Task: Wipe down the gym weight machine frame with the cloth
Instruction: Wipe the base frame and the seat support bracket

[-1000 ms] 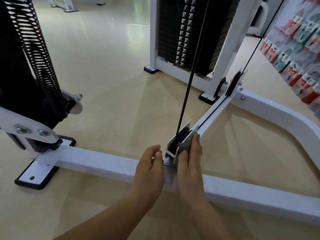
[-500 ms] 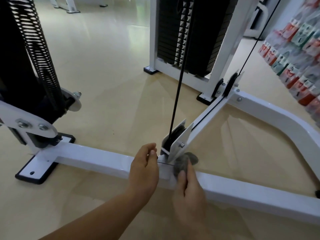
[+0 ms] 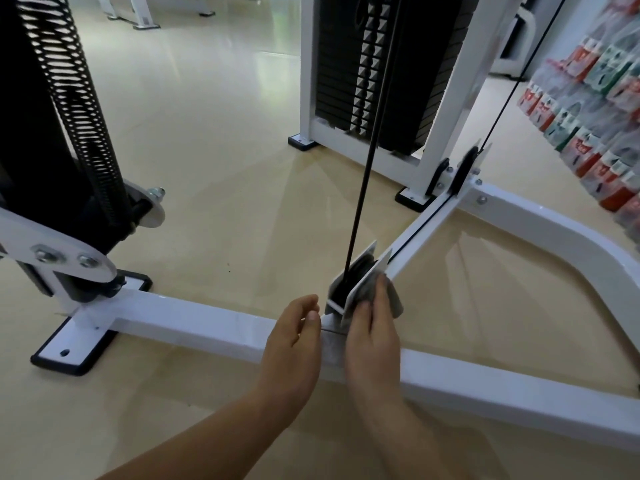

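The white steel frame (image 3: 194,323) of the weight machine lies low across the floor, with a pulley bracket (image 3: 360,275) rising from its middle. My right hand (image 3: 372,327) presses a grey cloth (image 3: 394,299) flat against the bracket's right plate, fingers straight along it. My left hand (image 3: 294,337) rests on the base beam just left of the bracket, fingers loosely curled over its far edge, holding nothing. A black cable (image 3: 367,161) runs up out of the pulley.
A black weight stack (image 3: 374,64) in a white tower stands behind. A black coil spring (image 3: 69,98) and pivot assembly rise at the left. A second frame beam (image 3: 540,220) angles off right. Packaged goods (image 3: 595,98) hang at the far right. Tan floor lies between.
My right hand has slid the cloth back up from the base beam onto the side of the pulley bracket. The left hand stays on the beam.
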Demonstrator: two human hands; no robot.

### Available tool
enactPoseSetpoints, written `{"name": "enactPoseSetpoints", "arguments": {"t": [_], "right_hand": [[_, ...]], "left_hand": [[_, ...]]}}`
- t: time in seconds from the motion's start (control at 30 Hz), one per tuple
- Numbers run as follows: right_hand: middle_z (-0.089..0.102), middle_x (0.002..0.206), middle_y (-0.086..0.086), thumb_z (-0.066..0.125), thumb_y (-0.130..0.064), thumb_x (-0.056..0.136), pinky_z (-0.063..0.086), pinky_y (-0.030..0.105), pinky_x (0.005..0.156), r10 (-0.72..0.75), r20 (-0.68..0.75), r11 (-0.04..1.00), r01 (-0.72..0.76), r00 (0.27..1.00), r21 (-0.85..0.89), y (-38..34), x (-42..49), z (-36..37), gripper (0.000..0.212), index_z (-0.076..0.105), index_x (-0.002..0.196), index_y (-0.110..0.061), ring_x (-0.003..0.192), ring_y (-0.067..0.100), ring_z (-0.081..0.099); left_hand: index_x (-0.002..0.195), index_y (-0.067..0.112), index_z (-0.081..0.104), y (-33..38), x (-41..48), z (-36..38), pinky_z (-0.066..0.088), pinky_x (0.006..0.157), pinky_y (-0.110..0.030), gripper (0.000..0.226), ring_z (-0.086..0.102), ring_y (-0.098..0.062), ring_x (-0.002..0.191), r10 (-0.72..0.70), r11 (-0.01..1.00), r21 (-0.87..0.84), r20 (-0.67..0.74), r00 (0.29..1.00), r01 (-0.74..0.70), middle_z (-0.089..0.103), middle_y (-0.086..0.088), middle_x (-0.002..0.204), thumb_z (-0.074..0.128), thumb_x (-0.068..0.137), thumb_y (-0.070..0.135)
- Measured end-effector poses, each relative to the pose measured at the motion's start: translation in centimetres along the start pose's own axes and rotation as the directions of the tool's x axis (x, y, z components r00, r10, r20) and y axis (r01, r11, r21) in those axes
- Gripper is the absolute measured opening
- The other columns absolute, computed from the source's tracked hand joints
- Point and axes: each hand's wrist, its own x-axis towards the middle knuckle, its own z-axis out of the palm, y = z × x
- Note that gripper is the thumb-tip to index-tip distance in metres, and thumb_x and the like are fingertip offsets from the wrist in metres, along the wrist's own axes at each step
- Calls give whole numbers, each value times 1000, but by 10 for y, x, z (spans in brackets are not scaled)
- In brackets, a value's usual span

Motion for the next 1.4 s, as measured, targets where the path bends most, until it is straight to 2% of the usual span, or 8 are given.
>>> {"name": "enactPoseSetpoints", "arguments": {"t": [0.2,0.3,0.5,0.87,1.03,1.17,1.3,1.4], "right_hand": [[12,168,-22,35,-30,106,20,25,125,-249,168,959,267,954,-94,31,-57,12,54,21,157,-42,155,1,13],[6,167,-24,39,-23,109,12,8,119,-231,165,962,251,959,-112,28,-40,8,50,32,149,-53,154,-5,4],[60,118,-37,47,-21,105,41,0,80,-174,102,970,188,979,-153,26,-53,4,34,45,122,-51,106,-10,60],[70,90,-21,62,-31,89,53,23,72,-90,355,892,234,931,-386,7,-41,-75,11,68,98,-35,85,2,66],[60,108,-23,47,-42,84,43,22,90,-144,178,804,220,974,-552,9,-34,-132,41,70,116,-30,108,3,56],[59,114,-20,55,-22,96,37,21,96,-103,141,721,172,985,-671,23,-23,-156,29,68,121,-26,117,7,54],[62,116,-16,50,-21,100,36,18,96,-68,165,755,159,984,-636,33,-17,-161,27,68,120,-26,114,2,52],[62,112,-18,50,-28,100,37,20,89,-93,168,760,179,981,-625,36,-11,-156,24,67,116,-30,110,3,52]], "left_hand": [[120,25,66,1,-2,2,49,101,-29,25,62,-8,112,-6,999,-50,-55,998,4,68,14,112,45,106,19],[120,24,66,2,-2,-3,49,102,-32,26,62,-7,111,9,1000,-25,-61,998,-10,68,12,114,44,106,18],[124,27,64,-7,-7,-22,48,106,-34,26,60,-4,116,40,996,77,-36,999,-37,66,16,120,47,105,21],[100,27,72,-4,-39,13,55,78,-30,21,66,-4,84,126,975,148,259,958,-168,73,9,90,52,104,30],[113,29,67,-5,-23,38,46,86,-22,25,53,-9,98,496,603,474,407,767,-641,51,14,107,58,94,43],[151,18,43,-33,-21,59,19,125,-48,58,21,-33,152,355,167,685,629,692,-709,32,-9,162,45,99,43],[162,17,-5,-41,-39,92,-12,123,-45,69,-18,-28,154,245,189,575,757,605,-796,-12,-8,169,28,105,39],[162,24,3,-43,-25,88,8,127,-45,70,-4,-20,156,272,188,477,814,512,-858,2,-2,170,38,102,31]]}}
